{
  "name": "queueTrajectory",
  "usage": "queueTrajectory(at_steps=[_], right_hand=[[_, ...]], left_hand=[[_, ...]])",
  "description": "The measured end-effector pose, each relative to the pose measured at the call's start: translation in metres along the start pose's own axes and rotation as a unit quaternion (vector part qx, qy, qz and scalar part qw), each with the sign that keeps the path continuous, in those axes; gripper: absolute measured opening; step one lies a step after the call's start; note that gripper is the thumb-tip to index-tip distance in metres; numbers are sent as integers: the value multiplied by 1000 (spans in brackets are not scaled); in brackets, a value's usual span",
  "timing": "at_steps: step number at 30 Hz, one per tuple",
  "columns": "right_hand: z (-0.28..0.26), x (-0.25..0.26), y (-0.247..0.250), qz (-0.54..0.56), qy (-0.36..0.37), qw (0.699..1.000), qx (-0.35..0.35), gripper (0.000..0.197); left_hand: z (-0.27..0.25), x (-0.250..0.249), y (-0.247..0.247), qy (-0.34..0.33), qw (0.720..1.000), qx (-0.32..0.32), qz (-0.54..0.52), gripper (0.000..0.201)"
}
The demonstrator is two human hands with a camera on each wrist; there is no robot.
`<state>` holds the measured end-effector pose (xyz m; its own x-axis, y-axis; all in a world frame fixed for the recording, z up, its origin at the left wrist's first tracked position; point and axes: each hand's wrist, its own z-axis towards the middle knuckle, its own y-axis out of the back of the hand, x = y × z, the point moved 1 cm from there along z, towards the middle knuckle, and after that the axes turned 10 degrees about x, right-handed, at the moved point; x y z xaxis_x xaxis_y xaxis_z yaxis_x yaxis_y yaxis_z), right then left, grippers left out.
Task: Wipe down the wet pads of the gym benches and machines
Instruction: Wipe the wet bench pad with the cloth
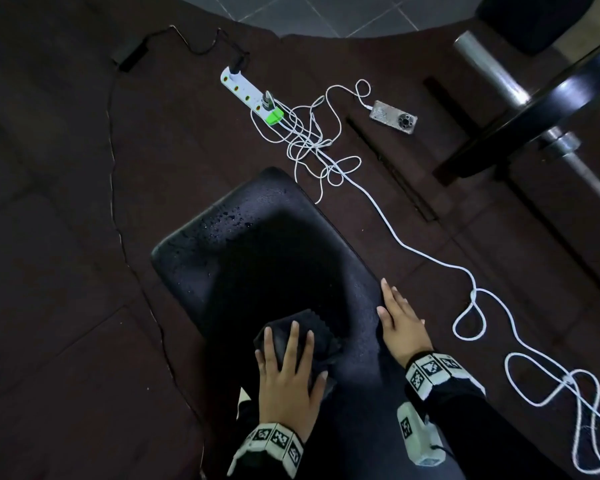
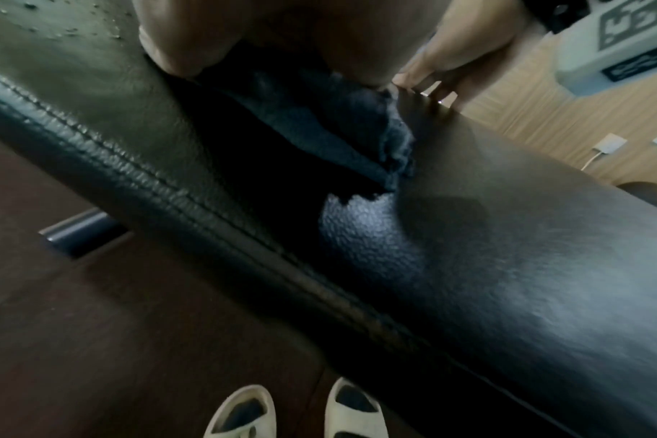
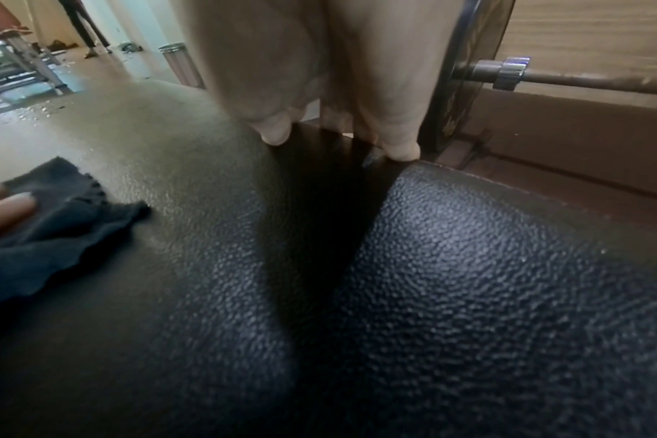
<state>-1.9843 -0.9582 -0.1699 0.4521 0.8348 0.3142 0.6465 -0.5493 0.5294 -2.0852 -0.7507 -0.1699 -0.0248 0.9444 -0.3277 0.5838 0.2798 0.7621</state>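
A black padded bench (image 1: pixel 257 244) runs from the lower middle of the head view up and to the left. Water droplets (image 1: pixel 227 218) bead on its far end. My left hand (image 1: pixel 288 372) lies flat, fingers straight, pressing a dark cloth (image 1: pixel 312 332) onto the near part of the pad. The cloth (image 2: pixel 319 133) bunches under my palm in the left wrist view, and its frayed edge (image 3: pixel 57 225) shows at the left of the right wrist view. My right hand (image 1: pixel 400 323) rests open on the pad's right edge, fingertips (image 3: pixel 278 133) touching the leather (image 3: pixel 469 266).
On the dark floor beyond the bench lie a white power strip (image 1: pixel 246 93), tangled white cables (image 1: pixel 312 140) and a phone (image 1: pixel 394 116). One cable (image 1: pixel 471 306) trails along the right. A barbell with a black plate (image 1: pixel 534 109) stands at the upper right. My sandalled feet (image 2: pixel 301 412) stand left of the bench.
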Motion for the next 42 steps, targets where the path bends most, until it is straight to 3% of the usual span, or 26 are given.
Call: queueTrajectory(at_steps=[9,15,21,27,33,37,42], right_hand=[[1,0,0,0,6,1000,-5,52],[1,-2,0,7,13,1000,-7,52],[2,-2,-2,11,14,1000,-21,52],[2,-2,-3,10,16,999,-30,52],[2,-2,-1,11,28,999,-39,53],[2,-2,0,9,31,999,-40,54],[3,-3,-3,-2,29,998,-53,54]], left_hand=[[61,25,45,-41,997,-54,47,55],[65,90,69,107,989,-106,2,59],[13,84,24,153,979,-110,-76,70],[-1,15,-2,23,999,-42,-18,60],[51,17,38,-4,998,-65,23,58],[74,60,61,70,992,-104,20,57],[47,90,50,156,978,-135,-41,62]])
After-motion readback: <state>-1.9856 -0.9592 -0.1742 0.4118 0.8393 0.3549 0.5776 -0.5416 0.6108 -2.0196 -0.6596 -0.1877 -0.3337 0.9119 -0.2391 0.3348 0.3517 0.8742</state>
